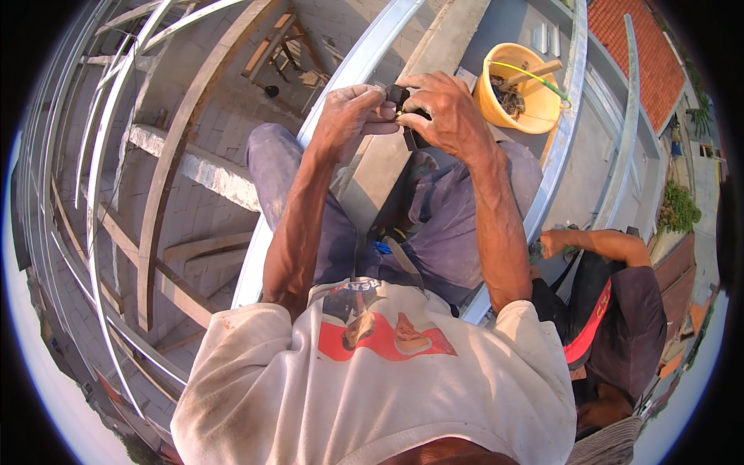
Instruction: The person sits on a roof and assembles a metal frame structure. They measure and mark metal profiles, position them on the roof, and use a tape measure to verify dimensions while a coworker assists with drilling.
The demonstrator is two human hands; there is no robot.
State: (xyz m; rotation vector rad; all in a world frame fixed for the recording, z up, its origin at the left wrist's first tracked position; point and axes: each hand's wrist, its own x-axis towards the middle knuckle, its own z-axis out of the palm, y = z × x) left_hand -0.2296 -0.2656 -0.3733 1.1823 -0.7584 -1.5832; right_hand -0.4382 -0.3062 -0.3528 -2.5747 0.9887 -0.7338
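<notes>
Above my lap, my left hand and my right hand meet at a black blocky tool. The left fingers pinch it from one side, and the right fingers and thumb close around its other side. A small yellowish spot shows between the fingertips. Part of the tool extends below the right hand; my fingers cover much of it, so its exact kind cannot be made out. Beneath my hands runs a grey concrete beam between my legs.
A yellow bucket with small loose items and a yellow-green-handled tool stands at the far right. Pale metal rails flank me. Timber beams cross a deep drop on the left. A co-worker crouches close on the right.
</notes>
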